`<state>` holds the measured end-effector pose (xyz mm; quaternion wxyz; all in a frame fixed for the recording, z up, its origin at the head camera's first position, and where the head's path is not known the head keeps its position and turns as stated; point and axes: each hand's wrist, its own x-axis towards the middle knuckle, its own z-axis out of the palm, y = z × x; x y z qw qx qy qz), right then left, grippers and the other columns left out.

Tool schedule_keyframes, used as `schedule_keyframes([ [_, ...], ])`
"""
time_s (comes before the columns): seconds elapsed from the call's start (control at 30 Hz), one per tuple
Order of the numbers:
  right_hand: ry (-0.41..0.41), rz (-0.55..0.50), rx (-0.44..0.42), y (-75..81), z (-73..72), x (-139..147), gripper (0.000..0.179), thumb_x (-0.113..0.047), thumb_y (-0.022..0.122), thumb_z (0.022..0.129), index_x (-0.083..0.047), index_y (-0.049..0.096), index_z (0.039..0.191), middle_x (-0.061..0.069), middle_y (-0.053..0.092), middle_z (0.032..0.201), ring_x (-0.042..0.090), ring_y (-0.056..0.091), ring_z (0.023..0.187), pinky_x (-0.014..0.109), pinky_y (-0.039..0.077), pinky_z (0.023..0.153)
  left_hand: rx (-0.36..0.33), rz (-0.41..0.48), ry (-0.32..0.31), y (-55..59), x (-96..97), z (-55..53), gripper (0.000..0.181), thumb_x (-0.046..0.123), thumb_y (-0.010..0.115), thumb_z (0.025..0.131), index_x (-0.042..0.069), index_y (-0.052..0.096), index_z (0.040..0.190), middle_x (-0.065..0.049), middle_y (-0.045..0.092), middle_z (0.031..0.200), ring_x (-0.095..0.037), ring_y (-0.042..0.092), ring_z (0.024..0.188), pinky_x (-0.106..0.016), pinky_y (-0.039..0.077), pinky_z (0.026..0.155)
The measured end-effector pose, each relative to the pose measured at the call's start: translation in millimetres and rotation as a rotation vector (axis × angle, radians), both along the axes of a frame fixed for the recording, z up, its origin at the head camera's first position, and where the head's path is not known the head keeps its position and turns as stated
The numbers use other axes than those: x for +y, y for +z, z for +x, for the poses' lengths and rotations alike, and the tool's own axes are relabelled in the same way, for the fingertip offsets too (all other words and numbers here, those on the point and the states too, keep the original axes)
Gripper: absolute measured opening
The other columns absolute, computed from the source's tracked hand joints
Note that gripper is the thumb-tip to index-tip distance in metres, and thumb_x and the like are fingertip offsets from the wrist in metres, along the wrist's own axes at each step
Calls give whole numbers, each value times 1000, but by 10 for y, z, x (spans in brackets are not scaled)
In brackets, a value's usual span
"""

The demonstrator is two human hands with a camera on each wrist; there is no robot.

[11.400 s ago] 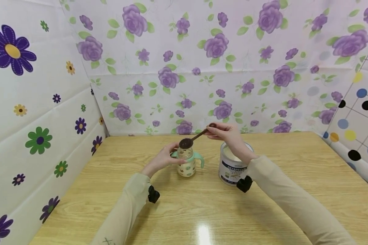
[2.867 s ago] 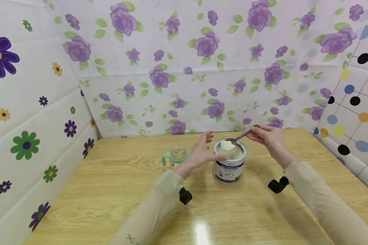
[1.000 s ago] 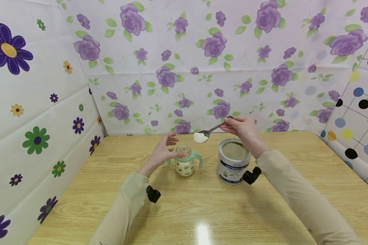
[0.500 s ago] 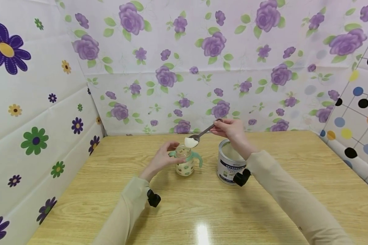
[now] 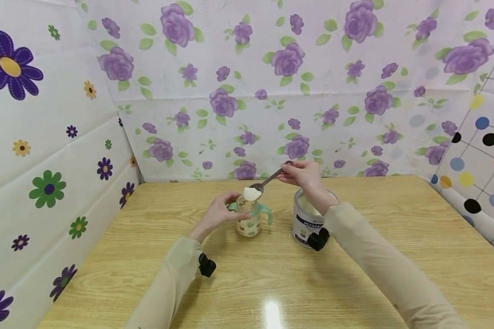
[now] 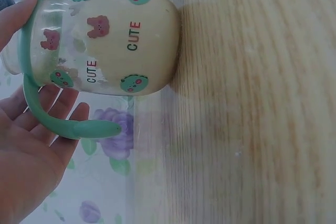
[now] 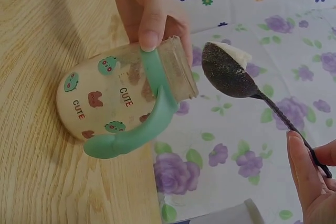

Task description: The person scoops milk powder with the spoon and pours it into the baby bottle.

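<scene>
A clear baby bottle (image 5: 249,227) with green handles and printed animal faces stands upright on the table, pale liquid inside. My left hand (image 5: 217,214) grips it at the green collar; in the right wrist view the thumb (image 7: 151,27) presses that collar. Between thumb and fingers, my right hand (image 5: 306,179) pinches a dark spoon (image 7: 228,74) by its handle end. White powder (image 5: 252,193) is heaped in the spoon's bowl, just above the uncapped bottle mouth. Right of the bottle, partly hidden by my right wrist, stands an open powder tin (image 5: 301,224).
The wooden table (image 5: 247,288) runs up to a floral cloth (image 5: 226,137) behind. Patterned sheets flank it left and right. A black wrist camera (image 5: 206,265) hangs under each forearm.
Earlier the spoon was empty over the bottle, then lifted powder above the tin with my left hand beside it. Since then both hands moved left; the left took the bottle, the spoon came down over its mouth.
</scene>
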<state>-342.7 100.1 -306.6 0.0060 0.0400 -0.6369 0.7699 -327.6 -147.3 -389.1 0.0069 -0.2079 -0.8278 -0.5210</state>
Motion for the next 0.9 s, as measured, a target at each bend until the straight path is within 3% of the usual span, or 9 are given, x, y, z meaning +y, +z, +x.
schedule_keyframes([
  [0.37,7,29,71,-52,-9,-58,19,1,58,87,14,57,100,15,64,74,20,65,64,31,50,68,-4,-10,7,-16,3,-6,55,21,82,67,8,56,114,-2,56,108,-21,50,104,-40,40,86],
  [0.9,13,73,88,-28,8,-160,19,1,58,87,16,57,100,17,63,76,20,64,65,32,50,68,-2,10,-13,-13,-5,-24,54,17,82,68,6,55,114,-5,56,109,-23,52,101,-40,42,84],
])
